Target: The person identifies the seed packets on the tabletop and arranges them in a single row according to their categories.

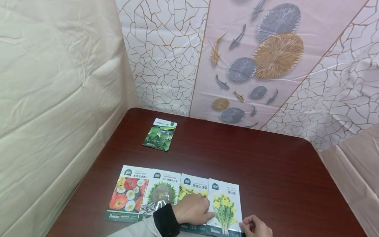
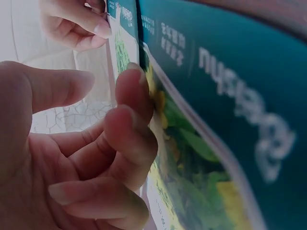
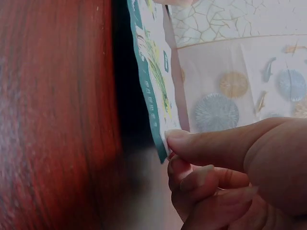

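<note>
Side by side in a slightly overlapping row lie several seed packets. The rightmost seed packet [image 1: 225, 200] shows a bunch of yellow flowers; my right hand [image 1: 257, 227] pinches its lower right corner between thumb and fingers, which lifts that edge a little in the right wrist view. My left hand [image 1: 193, 209] rests over the yellow sunflower packet [image 1: 195, 182], hiding much of its picture. In the left wrist view its bent fingers [image 2: 132, 139] touch the packets, while the thumb stands apart. Farther left are a sunflower-head packet [image 1: 162, 192] and a poppy packet [image 1: 128, 195].
A green leafy seed packet [image 1: 160, 135] lies alone toward the far left of the dark brown table [image 1: 251, 154]. Cream cloth [image 1: 65, 98] hangs along the left side, and a patterned cloth [image 1: 165, 49] hangs behind the table's far edge.
</note>
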{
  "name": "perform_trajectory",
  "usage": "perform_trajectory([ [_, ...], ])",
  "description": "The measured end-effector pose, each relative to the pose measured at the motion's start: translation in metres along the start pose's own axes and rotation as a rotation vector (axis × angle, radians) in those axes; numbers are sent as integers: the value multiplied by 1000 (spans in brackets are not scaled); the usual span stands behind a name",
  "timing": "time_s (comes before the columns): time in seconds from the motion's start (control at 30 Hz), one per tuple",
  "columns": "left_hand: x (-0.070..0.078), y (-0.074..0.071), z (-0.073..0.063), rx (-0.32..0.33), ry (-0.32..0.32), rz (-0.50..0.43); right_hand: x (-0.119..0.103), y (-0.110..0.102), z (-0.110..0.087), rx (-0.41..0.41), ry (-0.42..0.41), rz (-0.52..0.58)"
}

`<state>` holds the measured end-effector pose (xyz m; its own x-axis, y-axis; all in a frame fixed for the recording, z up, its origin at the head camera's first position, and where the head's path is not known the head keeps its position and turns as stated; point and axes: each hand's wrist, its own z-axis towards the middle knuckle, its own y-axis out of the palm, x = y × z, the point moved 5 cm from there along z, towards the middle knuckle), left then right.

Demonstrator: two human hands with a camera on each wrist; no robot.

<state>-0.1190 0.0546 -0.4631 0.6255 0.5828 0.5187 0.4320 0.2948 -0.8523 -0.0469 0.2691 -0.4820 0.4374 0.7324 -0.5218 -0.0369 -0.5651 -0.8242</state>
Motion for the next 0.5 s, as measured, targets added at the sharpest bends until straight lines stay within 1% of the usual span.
perform_trajectory([
  [0.07, 1, -4, -1, 26, 13, 2, -2, -3, -1, 32, -4, 4],
  [0.13, 1, -11, -4, 66, 11, -2, -8, -7, -3, 77, -9, 12],
  [0.2, 1, -22, -7, 110, 4, -41, -16, -12, -7, 129, -12, 41],
  [0.27, 0, -36, -14, 157, -9, -110, -29, -17, -12, 182, -18, 100],
  [0.3, -1, -44, -19, 184, -17, -143, -36, -19, -15, 190, -30, 152],
  [0.37, -4, -59, -29, 244, -38, -214, -54, -23, -20, 213, -89, 283],
  [0.43, -8, -75, -42, 327, -69, -262, -74, -28, -25, 217, -167, 421],
  [0.5, -12, -90, -55, 415, -106, -296, -93, -34, -29, 203, -251, 552],
])
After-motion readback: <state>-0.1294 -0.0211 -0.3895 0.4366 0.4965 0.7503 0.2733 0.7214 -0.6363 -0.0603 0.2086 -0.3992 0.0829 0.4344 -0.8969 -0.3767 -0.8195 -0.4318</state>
